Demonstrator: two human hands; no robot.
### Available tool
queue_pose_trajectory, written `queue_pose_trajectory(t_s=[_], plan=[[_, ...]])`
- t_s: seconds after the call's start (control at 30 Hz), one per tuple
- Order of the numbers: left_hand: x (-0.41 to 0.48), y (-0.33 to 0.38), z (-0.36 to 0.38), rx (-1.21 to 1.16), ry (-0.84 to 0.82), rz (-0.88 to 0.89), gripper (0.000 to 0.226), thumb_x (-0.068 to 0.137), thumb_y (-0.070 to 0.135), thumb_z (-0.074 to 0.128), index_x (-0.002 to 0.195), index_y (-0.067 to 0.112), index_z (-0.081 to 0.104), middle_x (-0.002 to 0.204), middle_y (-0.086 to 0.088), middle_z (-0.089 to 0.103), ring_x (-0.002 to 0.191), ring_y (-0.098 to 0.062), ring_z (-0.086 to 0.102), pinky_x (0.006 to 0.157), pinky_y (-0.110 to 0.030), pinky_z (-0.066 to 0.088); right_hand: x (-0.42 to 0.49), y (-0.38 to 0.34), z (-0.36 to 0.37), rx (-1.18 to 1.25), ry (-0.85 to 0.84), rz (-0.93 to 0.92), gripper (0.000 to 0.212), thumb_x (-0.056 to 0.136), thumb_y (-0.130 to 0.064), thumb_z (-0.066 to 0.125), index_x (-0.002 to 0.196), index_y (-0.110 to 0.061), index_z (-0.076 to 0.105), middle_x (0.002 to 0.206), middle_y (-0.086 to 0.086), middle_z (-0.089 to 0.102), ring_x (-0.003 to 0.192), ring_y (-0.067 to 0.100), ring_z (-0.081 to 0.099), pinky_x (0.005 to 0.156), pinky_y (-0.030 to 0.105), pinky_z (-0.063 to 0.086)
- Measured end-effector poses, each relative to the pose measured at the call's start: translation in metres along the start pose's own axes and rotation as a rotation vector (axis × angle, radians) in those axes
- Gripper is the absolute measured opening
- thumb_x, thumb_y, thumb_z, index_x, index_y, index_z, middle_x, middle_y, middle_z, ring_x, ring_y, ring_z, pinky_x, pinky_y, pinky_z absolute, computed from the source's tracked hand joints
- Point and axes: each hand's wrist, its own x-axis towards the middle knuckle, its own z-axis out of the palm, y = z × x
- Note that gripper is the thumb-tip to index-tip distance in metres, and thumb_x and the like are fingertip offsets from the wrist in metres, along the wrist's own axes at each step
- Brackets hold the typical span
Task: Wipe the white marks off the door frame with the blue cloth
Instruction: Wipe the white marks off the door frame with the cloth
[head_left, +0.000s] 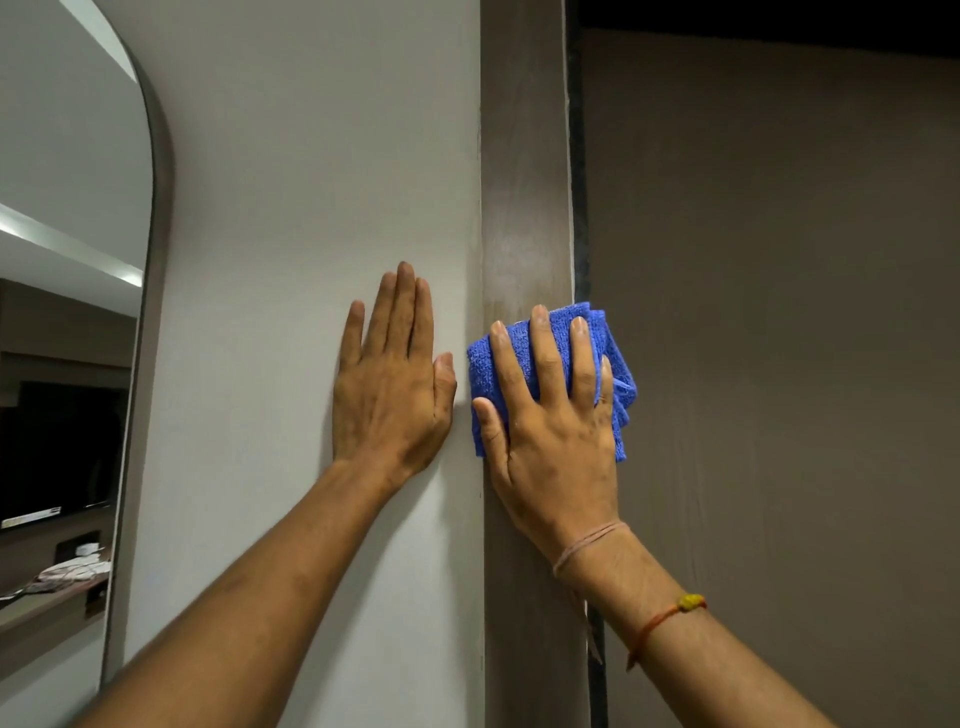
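Blue cloth (550, 364), folded into a thick pad, lies flat against the brown door frame (524, 182), and its right edge reaches over the dark gap (577, 156) between the frame and the brown door (779, 312). The right hand (550, 441) presses the cloth onto the frame with an open palm. Its fingers (545, 353) are spread apart on top of the cloth and point up, and the thumb lies on the left edge of the cloth. They pinch nothing. Just above the cloth, the surface of the frame shows a pale, cloudy area (519, 270).

On the right wrist there are a thin pale thread (587, 543) and an orange thread with a yellow bead (691, 603).

The left hand (389, 389) rests flat on the white wall (311, 156), just beside the frame. Its fingers are pressed together and point up, the thumb stands a little to the side, and it holds nothing.

At the far left, an arched mirror (67, 260) with a grey rim reflects a room with a dark screen.
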Motion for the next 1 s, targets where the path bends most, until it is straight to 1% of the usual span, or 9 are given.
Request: queue_pose_trajectory(t_s=[0.07, 0.2, 0.37, 0.43, 0.53, 0.67, 0.83, 0.93, 1.0], plan=[[-0.002, 0.0, 0.001, 0.004, 0.012, 0.003, 0.066, 0.092, 0.038, 0.015, 0.146, 0.01, -0.011, 0.158, -0.01, -0.011, 0.145, -0.019, -0.014, 0.118, -0.038, -0.009, 0.003, 0.0, 0.0, 0.015, 0.004, -0.006, 0.059, 0.093, -0.05, 0.026, 0.145, -0.022, 0.027, 0.153, 0.014, 0.03, 0.141, 0.041, 0.021, 0.112, 0.058, 0.018], [-0.001, 0.001, 0.001, -0.012, 0.042, 0.012, 0.065, 0.092, 0.037, 0.015, 0.147, 0.009, -0.007, 0.159, -0.011, -0.007, 0.146, -0.02, -0.01, 0.119, -0.039, -0.005, 0.016, 0.002, -0.002, 0.018, -0.011, -0.033, 0.057, 0.095, -0.049, 0.028, 0.146, -0.024, 0.024, 0.155, 0.013, 0.025, 0.143, 0.04, 0.015, 0.114, 0.059, 0.014], [-0.002, 0.001, 0.002, -0.004, 0.047, 0.008, 0.064, 0.093, 0.037, 0.015, 0.147, 0.009, -0.005, 0.159, -0.011, -0.005, 0.146, -0.021, -0.008, 0.12, -0.04, -0.003, 0.09, 0.003, -0.012, 0.061, 0.021, -0.006, 0.055, 0.097, -0.047, 0.028, 0.147, -0.028, 0.015, 0.158, 0.01, 0.014, 0.145, 0.037, 0.001, 0.116, 0.058, 0.005], [-0.002, 0.002, 0.003, -0.001, 0.046, 0.009, 0.064, 0.093, 0.037, 0.015, 0.147, 0.009, -0.006, 0.159, -0.011, -0.005, 0.146, -0.022, -0.008, 0.12, -0.04, -0.002, 0.104, 0.002, -0.012, 0.061, 0.036, 0.018, 0.055, 0.097, -0.048, 0.027, 0.147, -0.028, 0.014, 0.159, 0.009, 0.014, 0.145, 0.037, 0.001, 0.117, 0.058, 0.006], [-0.002, 0.001, 0.003, -0.004, 0.05, 0.012, 0.064, 0.093, 0.037, 0.014, 0.147, 0.01, -0.006, 0.158, -0.011, -0.006, 0.146, -0.021, -0.009, 0.12, -0.04, -0.003, 0.094, 0.0, -0.008, 0.071, 0.045, 0.021, 0.056, 0.097, -0.048, 0.028, 0.147, -0.027, 0.013, 0.159, 0.009, 0.013, 0.145, 0.036, 0.001, 0.116, 0.057, 0.004], [-0.003, -0.001, 0.003, 0.0, 0.058, 0.02, 0.065, 0.092, 0.039, 0.011, 0.147, 0.009, -0.004, 0.159, -0.011, -0.005, 0.146, -0.021, -0.009, 0.119, -0.04, -0.003, 0.045, -0.003, 0.0, 0.067, 0.063, 0.015, 0.058, 0.095, -0.049, 0.028, 0.147, -0.025, 0.019, 0.157, 0.01, 0.02, 0.145, 0.036, 0.008, 0.114, 0.054, 0.004], [-0.005, 0.002, 0.002, 0.007, 0.045, 0.009, 0.065, 0.091, 0.038, 0.011, 0.147, 0.01, -0.006, 0.158, -0.01, -0.006, 0.145, -0.021, -0.01, 0.119, -0.04, -0.003, -0.019, -0.002, 0.006, 0.007, -0.01, 0.0, 0.056, 0.094, -0.048, 0.023, 0.144, -0.024, 0.027, 0.151, 0.012, 0.035, 0.141, 0.038, 0.021, 0.111, 0.059, 0.023], [-0.01, 0.006, 0.004, 0.004, 0.031, -0.01, 0.065, 0.092, 0.039, 0.012, 0.147, 0.011, -0.008, 0.158, -0.009, -0.008, 0.145, -0.021, -0.011, 0.119, -0.04, -0.006, -0.019, 0.003, 0.001, -0.026, -0.047, -0.043, 0.056, 0.092, -0.048, 0.026, 0.142, -0.023, 0.032, 0.148, 0.013, 0.041, 0.137, 0.04, 0.033, 0.107, 0.061, 0.026], [-0.01, 0.007, 0.004, 0.0, 0.029, -0.007, 0.065, 0.092, 0.039, 0.011, 0.147, 0.011, -0.007, 0.158, -0.009, -0.007, 0.145, -0.021, -0.01, 0.119, -0.04, -0.005, -0.004, 0.005, -0.003, -0.011, -0.049, -0.063, 0.056, 0.092, -0.048, 0.029, 0.143, -0.024, 0.032, 0.149, 0.013, 0.039, 0.138, 0.04, 0.031, 0.108, 0.063, 0.026]])
